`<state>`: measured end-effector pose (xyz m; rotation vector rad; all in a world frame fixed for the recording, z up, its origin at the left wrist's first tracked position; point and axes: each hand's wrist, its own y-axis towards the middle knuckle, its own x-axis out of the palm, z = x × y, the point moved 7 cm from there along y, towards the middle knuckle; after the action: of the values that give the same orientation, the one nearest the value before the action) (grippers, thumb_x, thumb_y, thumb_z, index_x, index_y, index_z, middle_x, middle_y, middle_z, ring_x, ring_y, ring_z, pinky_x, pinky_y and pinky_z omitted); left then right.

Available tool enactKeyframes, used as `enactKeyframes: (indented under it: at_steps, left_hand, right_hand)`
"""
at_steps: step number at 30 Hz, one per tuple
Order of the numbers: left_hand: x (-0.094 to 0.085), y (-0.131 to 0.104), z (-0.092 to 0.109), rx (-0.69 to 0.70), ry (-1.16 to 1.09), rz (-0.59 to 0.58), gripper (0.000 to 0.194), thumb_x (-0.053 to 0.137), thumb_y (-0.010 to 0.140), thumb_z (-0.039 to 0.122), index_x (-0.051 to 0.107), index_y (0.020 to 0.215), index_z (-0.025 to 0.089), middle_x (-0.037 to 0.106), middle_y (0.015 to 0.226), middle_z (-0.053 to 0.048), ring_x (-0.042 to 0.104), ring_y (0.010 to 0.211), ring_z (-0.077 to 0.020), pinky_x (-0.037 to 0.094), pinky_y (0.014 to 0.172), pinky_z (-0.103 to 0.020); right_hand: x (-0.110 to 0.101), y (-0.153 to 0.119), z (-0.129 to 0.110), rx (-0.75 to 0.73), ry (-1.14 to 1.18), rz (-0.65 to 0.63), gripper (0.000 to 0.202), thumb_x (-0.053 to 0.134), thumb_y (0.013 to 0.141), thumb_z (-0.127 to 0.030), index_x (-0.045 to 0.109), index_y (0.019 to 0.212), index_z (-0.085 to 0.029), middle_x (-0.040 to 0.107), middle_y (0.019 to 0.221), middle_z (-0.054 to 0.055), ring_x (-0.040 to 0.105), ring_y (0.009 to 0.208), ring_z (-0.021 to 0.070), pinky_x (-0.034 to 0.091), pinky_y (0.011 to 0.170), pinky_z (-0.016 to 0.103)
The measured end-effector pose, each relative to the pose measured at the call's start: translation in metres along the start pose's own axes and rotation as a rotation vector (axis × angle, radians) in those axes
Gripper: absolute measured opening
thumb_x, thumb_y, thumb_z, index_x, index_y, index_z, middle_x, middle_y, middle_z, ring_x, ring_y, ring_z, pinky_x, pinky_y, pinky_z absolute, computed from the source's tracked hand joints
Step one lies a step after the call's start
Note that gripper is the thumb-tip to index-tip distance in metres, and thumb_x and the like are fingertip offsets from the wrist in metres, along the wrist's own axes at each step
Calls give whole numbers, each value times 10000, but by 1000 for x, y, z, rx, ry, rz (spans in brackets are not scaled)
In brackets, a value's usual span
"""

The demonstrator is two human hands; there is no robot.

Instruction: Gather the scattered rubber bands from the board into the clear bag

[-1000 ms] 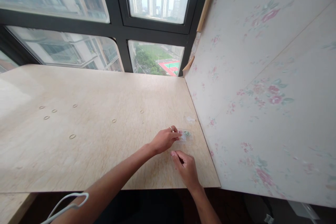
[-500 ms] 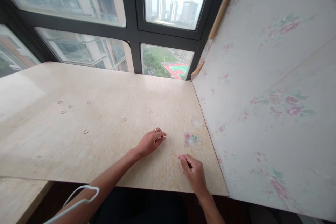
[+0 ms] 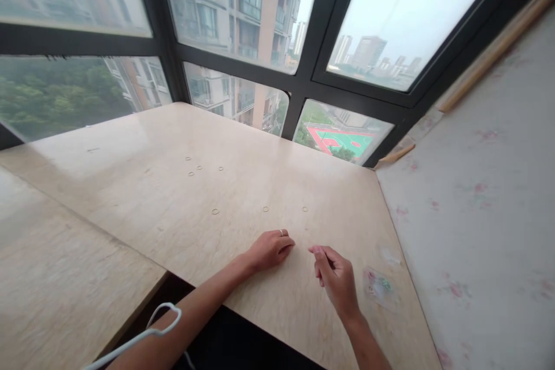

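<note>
The table (image 3: 143, 202) is pale. Left of the clear box (image 3: 380, 289), the right hand (image 3: 336, 274) pinches its fingertips close; further left, the left hand (image 3: 271, 250) curls. I can't tell if either holds anything. A right-arm bump could knock the box. Thin rings (image 3: 215, 211) lie beyond it, leftward.

A narrow gap is left between the left hand (image 3: 271, 250) and the right hand (image 3: 337, 277) over the counter (image 3: 347, 202). Rightward, a low path is blocked by the plastic box (image 3: 380, 288), then by the wall (image 3: 477, 231). Forward, thin rings (image 3: 215, 211) can be passed over until reach is stopped by the window frame (image 3: 296, 115).
</note>
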<state>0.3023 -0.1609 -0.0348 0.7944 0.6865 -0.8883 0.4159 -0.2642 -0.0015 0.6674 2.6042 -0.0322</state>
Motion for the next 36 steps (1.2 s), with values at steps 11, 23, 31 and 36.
enactKeyframes:
  at_steps: [11, 23, 31, 36]
  left_hand:
    - [-34, -9, -51, -248, -317, 270, 175, 491, 817, 143, 665, 817, 163, 643, 738, -30, 543, 659, -129, 399, 637, -238]
    - [-25, -7, -64, -354, -261, 167, 133, 503, 782, 162, 588, 680, 162, 664, 730, -85, 586, 651, -185, 359, 553, -266]
    - [-16, -6, -65, -335, -248, 151, 142, 505, 775, 147, 638, 730, 164, 700, 839, -113, 634, 746, -237, 410, 600, -289]
    - [-20, -6, -65, -347, -218, 133, 166, 497, 788, 161, 592, 652, 157, 677, 741, -99, 615, 662, -209, 368, 552, -276]
  right_hand:
    - [216, 185, -104, -415, -523, -475, 331, 544, 866, -320, 555, 1168, -183, 645, 776, -12, 605, 683, 118, 428, 654, 212]
    - [332, 257, -95, -394, -803, -477, 204, 504, 904, -295, 661, 971, -185, 596, 1092, 87, 568, 923, 178, 393, 758, 262]
    - [336, 255, -87, -444, -841, -461, 214, 448, 952, -297, 631, 971, -187, 602, 1064, 67, 551, 941, 167, 376, 759, 258]
    - [329, 244, -89, -465, -832, -498, 148, 452, 935, -192, 595, 965, -169, 588, 1066, 89, 540, 962, 181, 385, 752, 263]
